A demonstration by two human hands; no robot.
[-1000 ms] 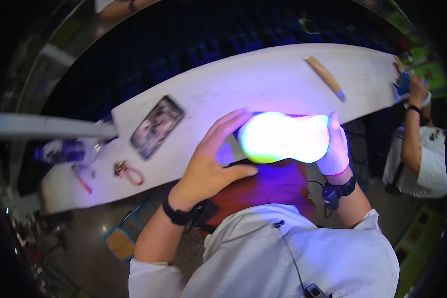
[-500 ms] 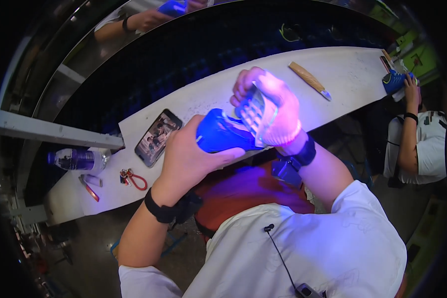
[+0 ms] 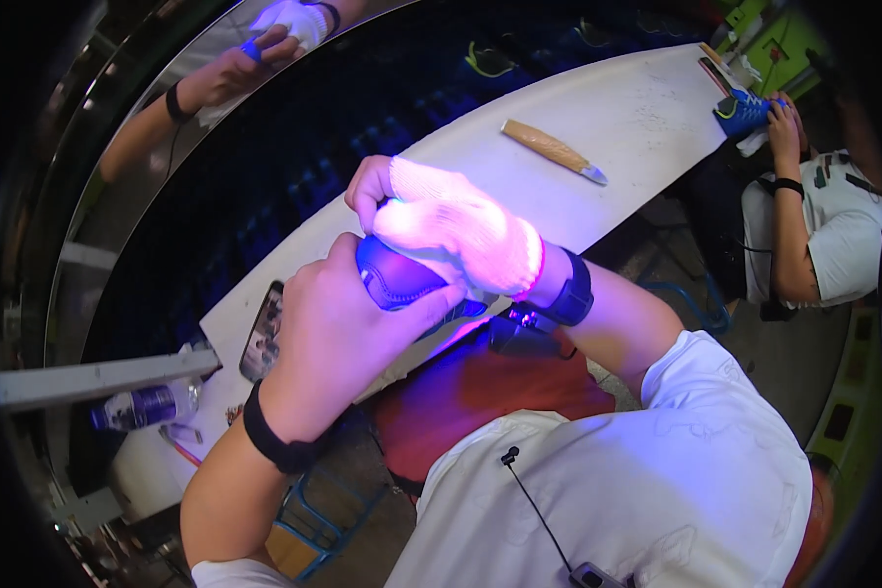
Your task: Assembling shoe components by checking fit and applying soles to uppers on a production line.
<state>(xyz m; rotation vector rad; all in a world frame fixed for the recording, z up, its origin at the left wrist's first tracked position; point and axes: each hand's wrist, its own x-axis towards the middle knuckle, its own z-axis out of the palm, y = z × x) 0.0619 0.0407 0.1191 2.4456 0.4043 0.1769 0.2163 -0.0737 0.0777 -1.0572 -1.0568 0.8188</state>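
Note:
A blue shoe [image 3: 394, 274] is between my hands above the white table, lit by bright violet light. My left hand [image 3: 331, 338] wraps round its near left side, thumb along the lower edge. Across the top lies my right hand [image 3: 451, 230], in a white knitted glove that leaves the fingers bare. Its fingers curl over the far side of the shoe and press against it. Much of the shoe is hidden behind the two hands.
A wooden-handled knife [image 3: 551, 149] lies on the white table [image 3: 617, 113]. On the left are a phone [image 3: 263, 333], a plastic bottle [image 3: 152, 404] and a grey metal bar [image 3: 108, 377]. At right a co-worker's hand [image 3: 784, 127] holds another blue shoe [image 3: 742, 113].
My right hand has moved left and turned over the shoe, covering the row of eyelets seen before. The shoe has turned in my left hand, and the whole view has shifted.

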